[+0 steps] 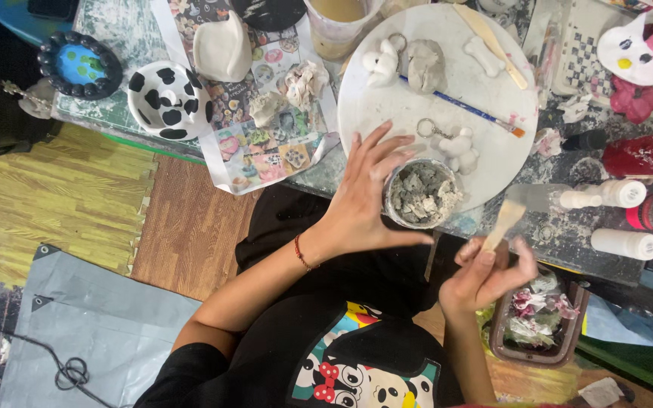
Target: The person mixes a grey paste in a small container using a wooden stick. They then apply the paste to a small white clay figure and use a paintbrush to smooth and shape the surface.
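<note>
My left hand cups the side of a small round container full of grey and white clay lumps, which sits at the near edge of a round white board. Just right of the container, my right hand grips a flat wooden stick that points up, a little apart from it. On the board lie white clay figures, a grey clay lump, a bone-shaped piece, a blue-handled brush and another wooden stick.
A black-spotted white bowl, a blue dish with a dark beaded rim and a white clay shape stand at the left on printed paper. White bottles and a red one lie at the right. A scrap-filled box is below.
</note>
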